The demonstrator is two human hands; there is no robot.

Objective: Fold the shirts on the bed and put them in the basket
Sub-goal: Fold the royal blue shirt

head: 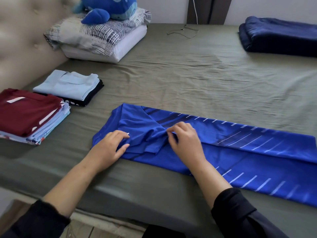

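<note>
Blue shirt (pixel 240 152) runs off the right edge, so its far end isn't visible; part of its nr edge is hidden under the right hand (pixel 184 140). Headboard (pixel 22 40) at far left is blurred, and the dark blue blanket (pixel 281 36) and maroon stack (pixel 27 112) are cut by the frame edges.

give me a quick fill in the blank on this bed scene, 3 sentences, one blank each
1. Both hands, left hand and right hand, work on a ____ shirt with white stripes.
2. The nearer stack of folded shirts has a ____ shirt on top.
3. The plush whale sits on the ____.

Missing words: blue; maroon; pillows
</note>
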